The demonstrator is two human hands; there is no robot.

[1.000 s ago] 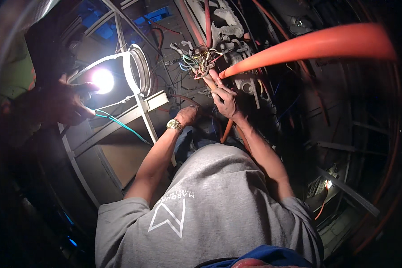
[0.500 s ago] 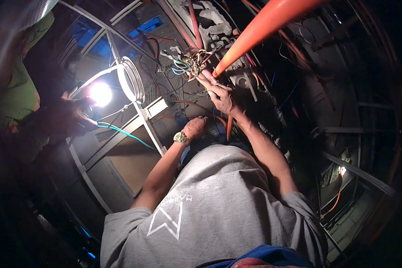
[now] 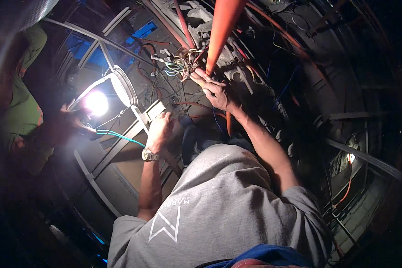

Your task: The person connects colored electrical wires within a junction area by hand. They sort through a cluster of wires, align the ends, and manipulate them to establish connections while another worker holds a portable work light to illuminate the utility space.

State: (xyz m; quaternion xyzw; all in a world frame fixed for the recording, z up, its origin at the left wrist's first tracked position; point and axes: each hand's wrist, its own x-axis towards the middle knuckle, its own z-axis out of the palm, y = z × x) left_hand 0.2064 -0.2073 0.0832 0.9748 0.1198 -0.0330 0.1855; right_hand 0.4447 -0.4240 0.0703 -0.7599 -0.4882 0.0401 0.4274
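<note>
My right hand (image 3: 222,96) is closed at the lower end of a long orange conduit (image 3: 221,31), its fingers reaching toward a tangle of coloured wires (image 3: 181,67). The exact finger contact is partly hidden. Below that wrist a short length of orange tube (image 3: 228,124) shows. Farther left, my left hand (image 3: 161,130), with a watch (image 3: 150,155) on the wrist, has its fingers curled at the end of a pale metal channel (image 3: 153,110). The channel belongs to a metal frame.
At the left a person in a green garment (image 3: 24,105) is near a glowing lamp (image 3: 96,103). A white ring-shaped fitting (image 3: 124,87) and green-blue cables (image 3: 120,136) are close to it. Metal bars (image 3: 366,158) and a small light (image 3: 351,157) are at right.
My left hand has moved left and up from near my body to the metal channel. The orange conduit's upper part has swung left, while my right hand stays by its lower end.
</note>
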